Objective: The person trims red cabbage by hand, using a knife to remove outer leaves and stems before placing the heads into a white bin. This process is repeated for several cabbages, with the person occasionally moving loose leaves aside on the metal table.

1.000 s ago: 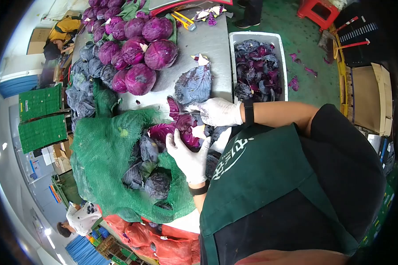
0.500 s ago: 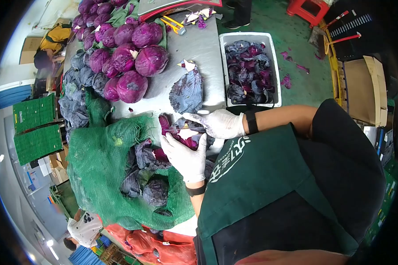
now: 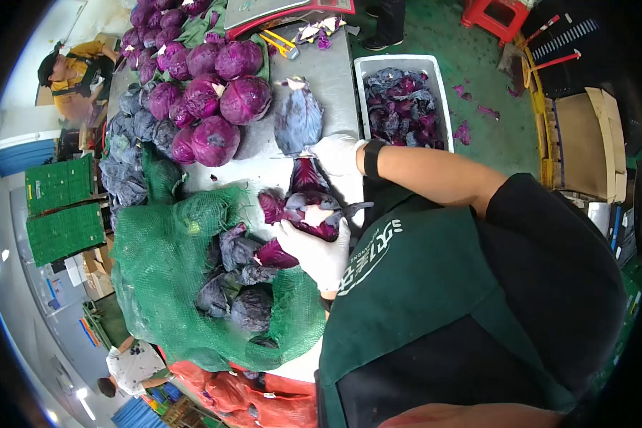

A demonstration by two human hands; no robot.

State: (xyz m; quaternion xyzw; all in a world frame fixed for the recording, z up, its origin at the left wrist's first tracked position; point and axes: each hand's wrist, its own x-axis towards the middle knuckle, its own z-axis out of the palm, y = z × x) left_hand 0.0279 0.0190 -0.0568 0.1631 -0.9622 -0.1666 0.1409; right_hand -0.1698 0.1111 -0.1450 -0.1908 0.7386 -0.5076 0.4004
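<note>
My left hand (image 3: 317, 255), in a white glove, holds a partly peeled red cabbage (image 3: 314, 212) from below, with fingers and thumb on its sides. A pale cut stem patch faces up. My right hand (image 3: 335, 154), also gloved, is closed just above the cabbage, and a thin knife blade (image 3: 287, 156) shows at its fingertips. One purple leaf (image 3: 305, 175) stands up between the cabbage and my right hand. A loose bluish leaf (image 3: 298, 118) lies beyond on the metal table (image 3: 339, 85). Beside my left hand, a green mesh bag (image 3: 157, 271) holds unpeeled cabbages (image 3: 252, 308).
Peeled cabbages (image 3: 245, 98) are piled at upper left, near a yellow-handled tool (image 3: 285, 48) and a scale (image 3: 264, 11). A white box (image 3: 446, 107) of leaves stands right of the table. Red mesh bags (image 3: 264, 408) lie below. Two co-workers (image 3: 85, 75) (image 3: 132, 367) are at left.
My right hand has moved up and away from the cabbage, and a leaf now stands out from it. My left hand and the cabbage have shifted slightly right. The upper-left co-worker shows more fully.
</note>
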